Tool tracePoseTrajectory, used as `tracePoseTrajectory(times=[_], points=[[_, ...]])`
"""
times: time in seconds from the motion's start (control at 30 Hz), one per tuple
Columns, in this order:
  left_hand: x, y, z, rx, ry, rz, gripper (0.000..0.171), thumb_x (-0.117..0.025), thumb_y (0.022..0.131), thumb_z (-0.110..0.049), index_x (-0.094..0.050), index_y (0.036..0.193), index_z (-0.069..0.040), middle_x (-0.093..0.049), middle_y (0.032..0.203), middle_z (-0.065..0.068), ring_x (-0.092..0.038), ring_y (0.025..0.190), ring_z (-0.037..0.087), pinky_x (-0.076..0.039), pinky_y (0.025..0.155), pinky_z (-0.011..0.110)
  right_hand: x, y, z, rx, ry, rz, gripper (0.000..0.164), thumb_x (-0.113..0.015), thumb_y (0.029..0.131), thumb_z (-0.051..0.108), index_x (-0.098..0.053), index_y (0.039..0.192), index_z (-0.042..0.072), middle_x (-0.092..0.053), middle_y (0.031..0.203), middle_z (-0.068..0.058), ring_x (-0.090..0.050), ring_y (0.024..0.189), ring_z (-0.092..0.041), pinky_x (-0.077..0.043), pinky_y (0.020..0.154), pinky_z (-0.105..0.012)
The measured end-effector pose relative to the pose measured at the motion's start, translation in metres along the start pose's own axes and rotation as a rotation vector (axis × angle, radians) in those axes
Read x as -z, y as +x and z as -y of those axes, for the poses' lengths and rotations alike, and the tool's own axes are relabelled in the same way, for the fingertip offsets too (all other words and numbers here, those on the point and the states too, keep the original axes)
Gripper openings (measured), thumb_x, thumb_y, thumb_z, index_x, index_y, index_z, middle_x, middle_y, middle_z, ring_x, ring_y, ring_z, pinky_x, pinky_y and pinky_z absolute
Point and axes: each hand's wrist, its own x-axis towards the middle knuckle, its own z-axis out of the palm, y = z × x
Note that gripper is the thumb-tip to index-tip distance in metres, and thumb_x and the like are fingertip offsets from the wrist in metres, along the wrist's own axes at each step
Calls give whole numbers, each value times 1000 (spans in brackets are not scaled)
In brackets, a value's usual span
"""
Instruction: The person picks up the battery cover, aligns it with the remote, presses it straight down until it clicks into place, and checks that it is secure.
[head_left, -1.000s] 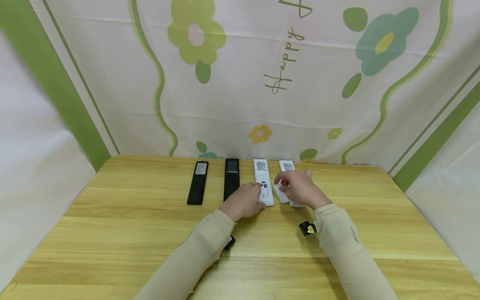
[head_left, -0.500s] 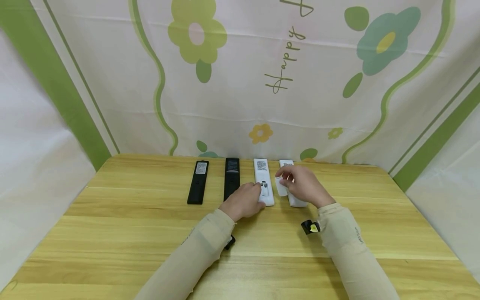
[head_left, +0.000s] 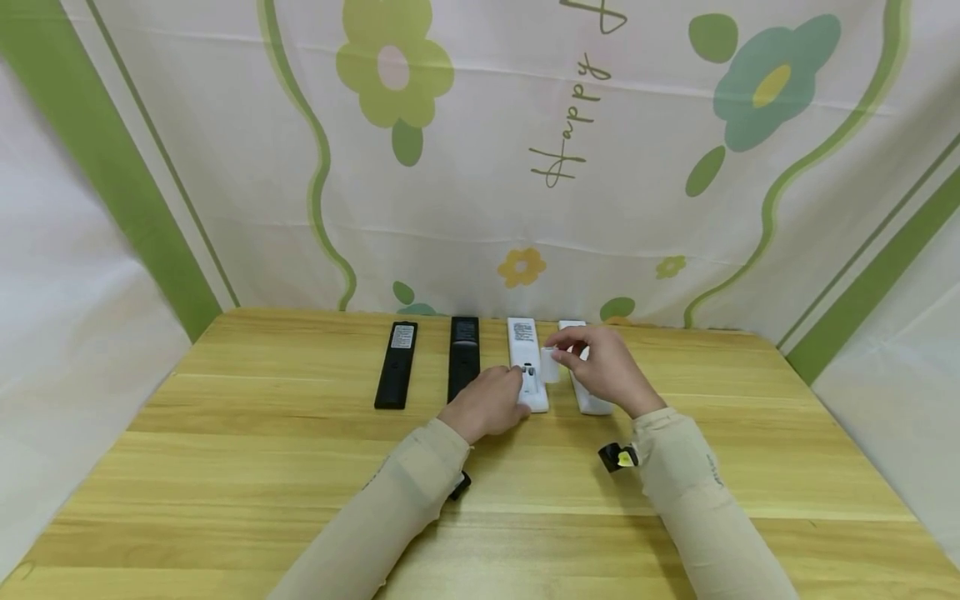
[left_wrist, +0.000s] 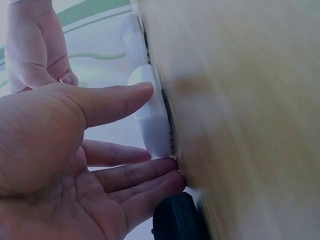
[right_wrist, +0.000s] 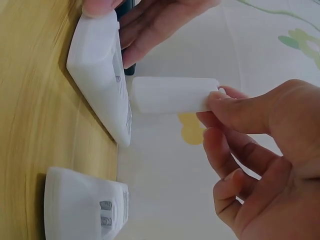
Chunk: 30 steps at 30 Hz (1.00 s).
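Note:
My left hand (head_left: 486,403) grips a white remote control (head_left: 522,337) that lies back side up on the table. In the left wrist view its thumb (left_wrist: 125,102) is on one side of the remote and its fingers on the other. The remote's battery compartment (head_left: 529,380) is uncovered. Between thumb and fingertips, my right hand (head_left: 606,367) pinches a thin white battery cover (right_wrist: 172,94) by one end. The cover's other end points at the held remote, close beside the compartment. A second white remote (right_wrist: 75,210), its compartment also uncovered, lies partly below my right hand.
Left of the held remote lie a black remote (head_left: 464,358), partly behind my left hand, and another black remote (head_left: 394,367). All sit near the far edge of the wooden table (head_left: 300,500), against a flower-print curtain (head_left: 480,208). A small black piece (head_left: 617,457) shows beside my right sleeve.
My right hand has lifted the battery cover from beside the right white remote and moved it left, to the held remote. My left hand has stayed in place.

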Motion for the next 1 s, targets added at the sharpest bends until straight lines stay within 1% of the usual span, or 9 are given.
tracePoseTrajectory(times=[0.23, 0.5, 0.77, 1.0], points=[[-1, 0, 0, 4, 4, 11, 41, -68, 87, -28, -58, 115, 0, -59, 94, 6, -53, 70, 13, -46, 60, 23, -5, 1, 0, -5, 47, -35, 11, -69, 86, 13, -73, 95, 18, -67, 87, 6, -56, 72, -13, -47, 59, -30], [-1, 1, -1, 4, -2, 4, 40, -67, 87, -28, -57, 115, 0, -59, 93, 6, -53, 71, 13, -46, 61, 23, -11, 3, -2, 3, 120, -31, 11, -69, 86, 11, -74, 94, 16, -68, 87, 6, -56, 71, -14, -47, 57, -29], [-1, 1, 0, -10, 10, -3, 41, -67, 88, -27, -56, 116, 0, -59, 96, 7, -53, 73, 13, -47, 63, 24, -18, 4, -6, 2, 135, -18, 12, -69, 86, 10, -73, 95, 16, -68, 90, 5, -57, 71, -14, -48, 60, -29], [-2, 2, 1, -23, 29, -10, 42, -67, 87, -27, -57, 116, 1, -60, 95, 7, -54, 72, 12, -47, 63, 23, -19, 4, -8, -10, 132, -11, 12, -69, 86, 11, -73, 94, 18, -67, 90, 5, -57, 71, -14, -49, 61, -29]])
